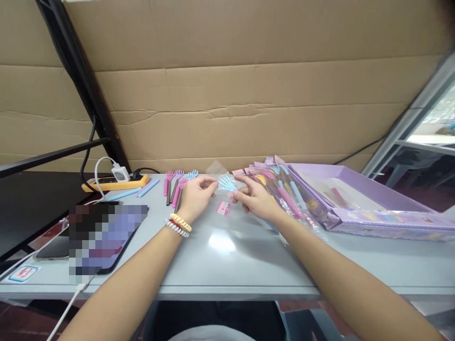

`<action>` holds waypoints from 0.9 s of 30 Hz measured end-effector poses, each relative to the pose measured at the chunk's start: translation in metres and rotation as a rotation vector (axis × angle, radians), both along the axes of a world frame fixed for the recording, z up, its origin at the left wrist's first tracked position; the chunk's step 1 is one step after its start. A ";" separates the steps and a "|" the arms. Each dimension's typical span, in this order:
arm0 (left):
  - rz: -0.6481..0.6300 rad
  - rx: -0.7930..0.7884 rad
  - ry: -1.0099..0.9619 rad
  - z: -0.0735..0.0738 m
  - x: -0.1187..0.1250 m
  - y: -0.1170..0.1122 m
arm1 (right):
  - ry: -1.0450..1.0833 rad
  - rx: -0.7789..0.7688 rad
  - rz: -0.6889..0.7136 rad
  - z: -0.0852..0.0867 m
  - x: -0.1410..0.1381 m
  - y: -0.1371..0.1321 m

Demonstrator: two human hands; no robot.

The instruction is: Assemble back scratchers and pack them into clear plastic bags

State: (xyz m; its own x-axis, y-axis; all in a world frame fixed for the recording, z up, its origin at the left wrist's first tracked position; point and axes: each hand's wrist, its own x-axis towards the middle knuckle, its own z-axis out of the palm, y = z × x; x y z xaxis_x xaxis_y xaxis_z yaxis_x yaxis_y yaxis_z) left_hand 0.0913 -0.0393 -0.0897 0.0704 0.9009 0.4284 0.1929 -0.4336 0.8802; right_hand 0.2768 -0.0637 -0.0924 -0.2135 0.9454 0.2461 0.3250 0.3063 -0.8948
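Observation:
Over the middle of the table, a light-blue back scratcher (226,183) with a hand-shaped head lies in a clear plastic bag (216,168). My left hand (199,192) pinches the bag's edge beside the claws. With thumb and fingers closed, my right hand (256,196) grips the bagged back scratcher; its handle is mostly hidden beneath that hand. A small pink card (224,208) lies flat on the table just below. Left of my left hand are loose pink, purple and blue scratcher heads (171,175). To the right rest several bagged back scratchers (287,187) with pink labels.
A purple box (391,223) with an open top stands at the right. At the left are a phone (121,251), an orange power strip (142,182) with a white charger (121,173), and blue rods (147,188). Cardboard (227,85) lines the back.

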 end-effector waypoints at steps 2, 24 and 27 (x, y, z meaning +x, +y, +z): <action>-0.029 -0.003 -0.034 0.001 0.000 0.000 | 0.080 -0.069 0.044 0.002 0.001 0.000; -0.146 0.005 -0.088 0.001 0.001 -0.003 | 0.179 -0.082 0.025 0.008 -0.001 -0.001; -0.138 0.008 -0.079 0.000 0.000 -0.003 | 0.160 -0.079 0.020 0.008 -0.001 -0.001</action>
